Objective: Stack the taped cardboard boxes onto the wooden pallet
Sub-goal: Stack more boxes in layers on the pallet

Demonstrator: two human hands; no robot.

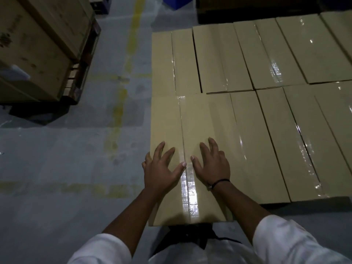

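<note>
Box I'm on (192, 119): long taped carton, near-left corner of the box layer, lying flat, long side running near to far. Its far end butts the far row. Its right side sits against the next carton. Its near end sticks out nearer than its neighbours.

Left hand (162, 168) and right hand (211, 164) both rest palm-down on its top, fingers straight and spread, gripping nothing. Thumbs almost meet over the glossy tape seam (188, 193) between them. The left hand's outer fingers reach the carton's left edge.

The other cartons (266, 60) fill two rows to the right and far side, packed tight, all taped. A dark base edge (304, 201) shows under the near right; can't tell if it's the pallet.

Black band (219, 181) on the right wrist, white sleeves (285, 237).

Grey floor (47, 149) to the left with a worn yellow line (122, 96). Big crate (38, 44) far left.
</note>
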